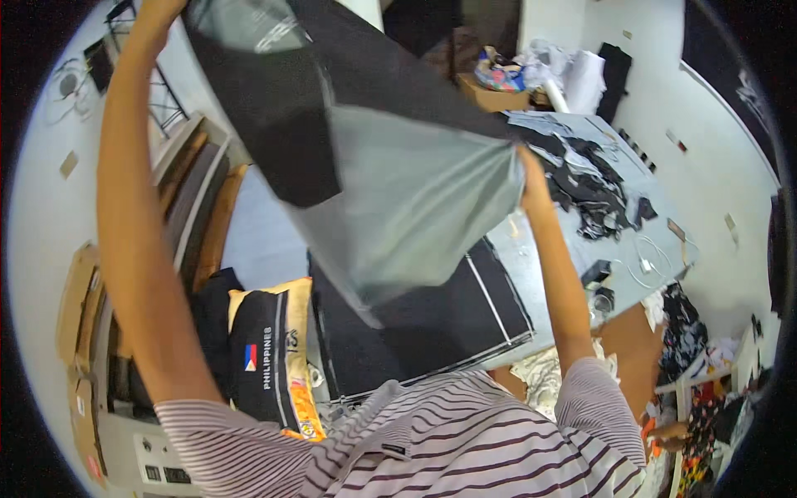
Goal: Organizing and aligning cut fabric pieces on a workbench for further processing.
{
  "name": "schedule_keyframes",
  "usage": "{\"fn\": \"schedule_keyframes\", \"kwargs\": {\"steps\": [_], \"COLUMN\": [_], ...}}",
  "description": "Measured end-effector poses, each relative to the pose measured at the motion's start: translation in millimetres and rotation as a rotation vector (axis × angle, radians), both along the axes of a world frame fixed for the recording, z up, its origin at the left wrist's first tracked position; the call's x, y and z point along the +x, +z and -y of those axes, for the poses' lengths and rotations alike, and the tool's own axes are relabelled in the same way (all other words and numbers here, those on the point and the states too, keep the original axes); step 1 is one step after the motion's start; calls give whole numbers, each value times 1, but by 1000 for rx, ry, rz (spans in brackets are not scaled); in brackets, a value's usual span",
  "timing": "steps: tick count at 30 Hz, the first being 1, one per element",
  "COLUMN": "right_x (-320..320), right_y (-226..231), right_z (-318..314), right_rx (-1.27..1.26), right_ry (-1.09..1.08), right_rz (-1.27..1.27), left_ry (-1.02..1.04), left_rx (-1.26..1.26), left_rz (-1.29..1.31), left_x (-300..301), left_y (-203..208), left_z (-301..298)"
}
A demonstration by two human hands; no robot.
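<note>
A large black and grey fabric panel is stretched in the air between my two hands, blurred in places. My right hand is closed on its grey corner, pulling the cloth into folds. High at the upper left, my left hand is raised at the panel's other end. The frame's edge cuts off its fingertips, but the cloth hangs from it. Below the panel, a flat black fabric piece with white lines lies on the pale table, partly covered from view.
A black and yellow printed cushion-like bundle sits left of the flat piece. Fabric rolls lean on a rack at left. Dark scraps, a white cable and a small black box lie on the table's right. Another person's hand shows lower right.
</note>
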State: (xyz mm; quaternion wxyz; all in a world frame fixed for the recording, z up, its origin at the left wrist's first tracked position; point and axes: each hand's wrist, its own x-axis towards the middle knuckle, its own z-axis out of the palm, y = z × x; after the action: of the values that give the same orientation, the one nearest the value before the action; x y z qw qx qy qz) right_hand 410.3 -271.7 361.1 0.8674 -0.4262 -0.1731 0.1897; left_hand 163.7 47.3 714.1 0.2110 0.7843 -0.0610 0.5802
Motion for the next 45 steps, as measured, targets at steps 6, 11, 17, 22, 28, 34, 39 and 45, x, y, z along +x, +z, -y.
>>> {"fn": "schedule_keyframes", "kwargs": {"steps": [6,11,17,22,28,34,39,45], "right_x": [52,-3,-139,-220,-230,-246,-252,-224], "right_y": [130,158,124,43,-157,-229,-278,-298], "right_z": [92,148,120,56,-46,-100,-102,8], "right_rx": [-512,-267,-386,-804,-629,-722,-697,-893], "right_ry": [-317,-253,-326,98,252,248,302,23], "right_rz": [319,63,156,-58,313,378,344,130], "left_ry": [503,175,-598,-453,-701,-1657,-547,-166], "left_rx": [-149,-312,-1126,-1510,-1936,-2193,-1814,-1989], "left_rz": [-709,-501,-108,-67,-568,-252,-884,-731], "left_x": [15,88,127,74,-36,-152,-131,-138], "left_y": [-60,-147,-247,-460,-640,-688,-697,-680], "left_z": [-144,-119,-56,-136,32,152,170,172]}}
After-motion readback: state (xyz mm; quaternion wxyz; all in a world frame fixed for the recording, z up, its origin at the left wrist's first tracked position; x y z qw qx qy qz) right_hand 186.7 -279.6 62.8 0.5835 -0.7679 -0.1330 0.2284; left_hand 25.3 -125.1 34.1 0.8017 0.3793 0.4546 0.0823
